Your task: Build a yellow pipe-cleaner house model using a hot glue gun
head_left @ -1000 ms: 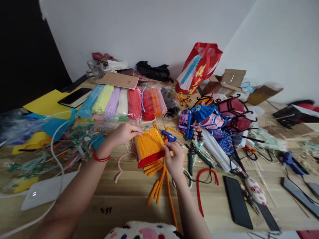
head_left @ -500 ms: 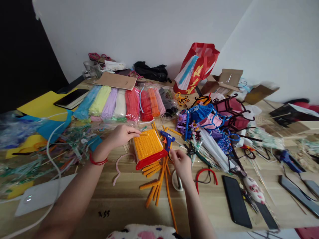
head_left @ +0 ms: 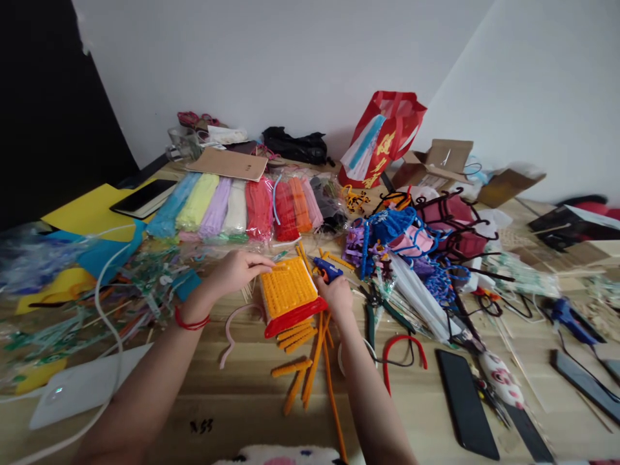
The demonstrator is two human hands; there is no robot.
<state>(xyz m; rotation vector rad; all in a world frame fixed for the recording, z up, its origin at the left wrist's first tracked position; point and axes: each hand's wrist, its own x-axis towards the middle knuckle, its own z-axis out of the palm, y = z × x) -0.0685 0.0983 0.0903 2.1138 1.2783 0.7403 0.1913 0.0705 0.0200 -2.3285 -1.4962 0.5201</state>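
Note:
An orange ribbed panel [head_left: 287, 287] of pipe cleaners with red edging [head_left: 295, 316] lies tilted between my hands. My left hand [head_left: 241, 274] is closed in a pinch at its upper left corner, on a short orange pipe cleaner piece [head_left: 281, 266]. To the right of the panel, my right hand [head_left: 336, 297] wraps round the handle of a blue glue gun [head_left: 328, 270], and the palm hides part of it. Short cut orange pipe cleaners [head_left: 295, 336] and long ones [head_left: 314, 361] lie just in front of the panel.
Bagged bundles of coloured pipe cleaners [head_left: 235, 210] line the back. Finished blue and pink pieces [head_left: 411, 232], pliers [head_left: 371, 316] and a phone [head_left: 465, 400] are on the right. A white cable [head_left: 104, 316] and plastic scraps [head_left: 140, 278] lie left. A red bag [head_left: 387, 142] stands behind.
My right hand has moved up and forward and closed round the glue gun, whose body has turned a little. My left hand stays at the panel's corner. The view has shifted slightly.

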